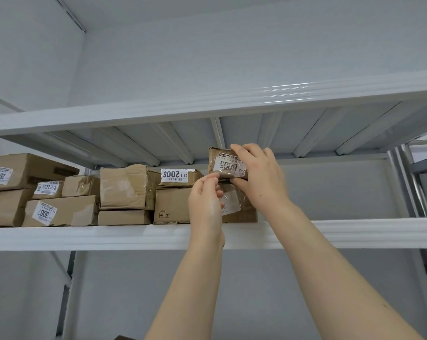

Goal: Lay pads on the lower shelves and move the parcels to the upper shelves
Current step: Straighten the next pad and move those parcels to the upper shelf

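A small brown parcel (222, 163) with a white label reading 6005 upside down sits high above the white shelf (330, 233). My right hand (259, 177) grips it from the right, fingers over its top and thumb under it. My left hand (205, 202) touches its lower left edge with its fingertips. Below it lies a brown box (173, 204), partly hidden by my left hand. A parcel labelled 2008 (178, 177) lies to the left on that box.
Several more brown parcels fill the shelf's left half, among them one labelled 300 (60, 212) and a taped box (124, 186). The shelf's right part is bare. Another shelf beam (207, 104) runs close overhead. Metal uprights (413, 192) stand at the right.
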